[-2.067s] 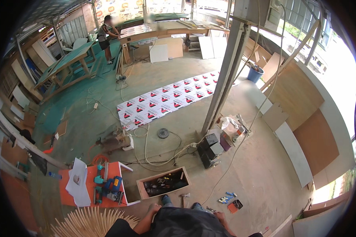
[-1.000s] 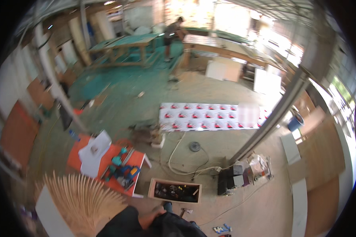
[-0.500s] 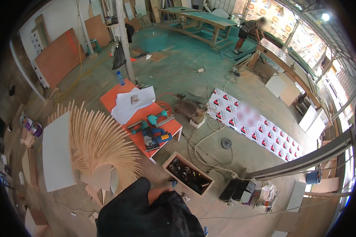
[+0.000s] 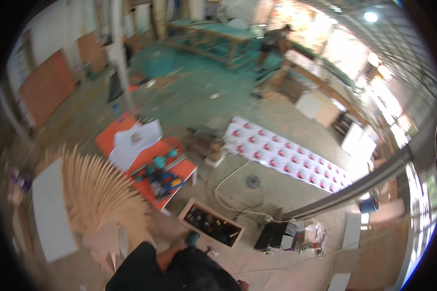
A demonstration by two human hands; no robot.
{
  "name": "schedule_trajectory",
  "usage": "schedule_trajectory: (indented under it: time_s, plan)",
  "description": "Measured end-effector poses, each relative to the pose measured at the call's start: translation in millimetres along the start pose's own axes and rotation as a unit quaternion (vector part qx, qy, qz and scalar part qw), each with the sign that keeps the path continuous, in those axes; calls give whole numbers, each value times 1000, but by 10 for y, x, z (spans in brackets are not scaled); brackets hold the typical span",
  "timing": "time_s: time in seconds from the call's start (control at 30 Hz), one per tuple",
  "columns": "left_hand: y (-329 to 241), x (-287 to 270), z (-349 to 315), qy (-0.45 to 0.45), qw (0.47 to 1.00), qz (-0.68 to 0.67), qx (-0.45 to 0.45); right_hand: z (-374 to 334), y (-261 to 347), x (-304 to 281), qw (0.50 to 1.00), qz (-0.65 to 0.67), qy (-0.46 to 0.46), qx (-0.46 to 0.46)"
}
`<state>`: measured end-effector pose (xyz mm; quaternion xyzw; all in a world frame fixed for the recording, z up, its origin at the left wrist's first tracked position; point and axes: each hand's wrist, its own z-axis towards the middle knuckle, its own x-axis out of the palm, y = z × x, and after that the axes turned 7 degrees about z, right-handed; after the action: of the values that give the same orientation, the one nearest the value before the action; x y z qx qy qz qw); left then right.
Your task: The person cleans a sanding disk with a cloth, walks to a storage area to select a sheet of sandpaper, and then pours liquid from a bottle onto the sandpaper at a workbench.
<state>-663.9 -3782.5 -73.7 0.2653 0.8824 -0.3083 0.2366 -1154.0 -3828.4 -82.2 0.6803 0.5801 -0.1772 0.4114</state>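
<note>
A small, blurred skin-toned patch, apparently part of my right hand, shows at the lower edge beside my dark clothing; its fingers cannot be made out. My left hand is out of view. Nearest in front of my bent leg stands a wooden box with dark tools or hardware inside. To its left, an orange-topped low table carries white paper sheets, a blue power tool and a teal tool. A fanned structure of curved wooden slats stands at my left, beside a pale curved panel.
A long panel with printed film lies on the floor ahead. Cables and a dark round disc lie near it. A slanting metal beam and black boxes are at right. A person bends over a far bench.
The view has swung, so the surroundings sit further left, and the picture is blurred. The skin-toned patch at the lower edge has come into view. The tools on the table have not visibly moved.
</note>
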Motion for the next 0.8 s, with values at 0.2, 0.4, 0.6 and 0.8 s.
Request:
schedule_trajectory:
  time_s: [0.2, 0.4, 0.6, 0.8]
  plan:
    - [-57, -143, 60, 32, 999, 40, 1, 137, 546, -250, 983, 156, -10, 96]
    - [-170, -172, 132, 38, 997, 71, 13, -6, 502, -273, 970, 203, -15, 136]
    - [-170, -249, 166, 36, 994, 101, 24, -285, 256, 124, 964, 215, 6, 154]
    - [-161, -145, 668, 146, 982, 79, 95, -584, -61, 824, 996, -53, 21, 66]
